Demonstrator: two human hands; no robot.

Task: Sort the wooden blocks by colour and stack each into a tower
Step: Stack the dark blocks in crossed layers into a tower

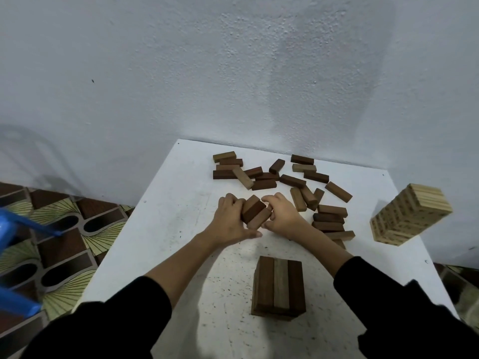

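We hold a small bundle of dark wooden blocks [255, 212] between our two hands at the middle of the white desk [166, 229]. The bundle's long axis runs from near-left to far-right, tilted so one square end faces us. Our left hand [229, 220] curls its fingers round the bundle's left side, and our right hand [281, 216] grips the right side, thumb low beside the near end; both hands press in on it.

Near us stands the dark tower [278, 288], its top layer three blocks side by side with their long axes pointing away from us, the middle block paler. It stands apart from the bundle, between our forearms.

Behind and to the right of our hands lie loose dark blocks [261, 174], pointing every way, some overlapping. A row of them [329, 221] lies just beside our right wrist, long axes running left to right.

At the desk's right edge stands the pale tower [412, 216], well apart from the dark one. A blue plastic chair [15, 229] sits on the patterned floor [64, 224] at the left.
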